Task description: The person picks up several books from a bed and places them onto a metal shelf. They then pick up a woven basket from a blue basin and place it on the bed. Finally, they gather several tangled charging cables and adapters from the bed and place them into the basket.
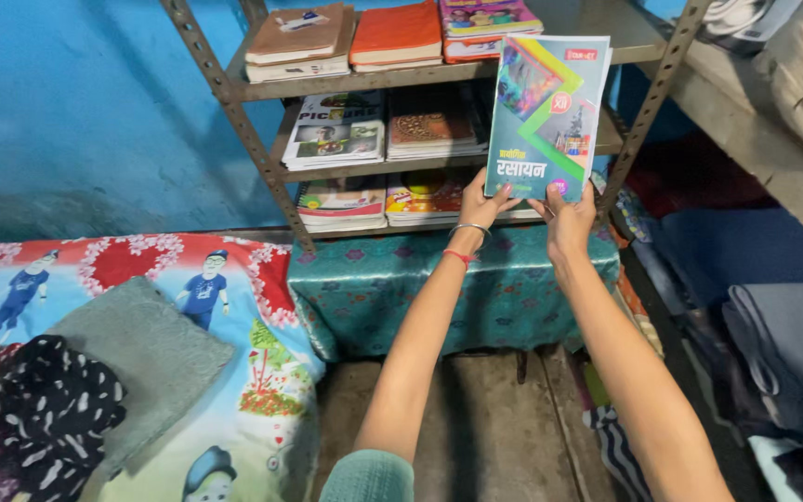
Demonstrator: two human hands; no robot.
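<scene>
Green book (546, 116) is held upright by its bottom edge, left hand (481, 206) & right hand (569, 218) both closed on it, in front of the metal shelf (262, 149). Judging by that, it's not yet laid down. Book stacks (338, 130) fill most levels; bed (234, 372) lies left, apart.

Book (546, 116) we hold: glossy paper cover
Rack (262, 153) behind it: dull grey perforated metal
Cloth (364, 288) below our hands: shiny, satin-like
</scene>
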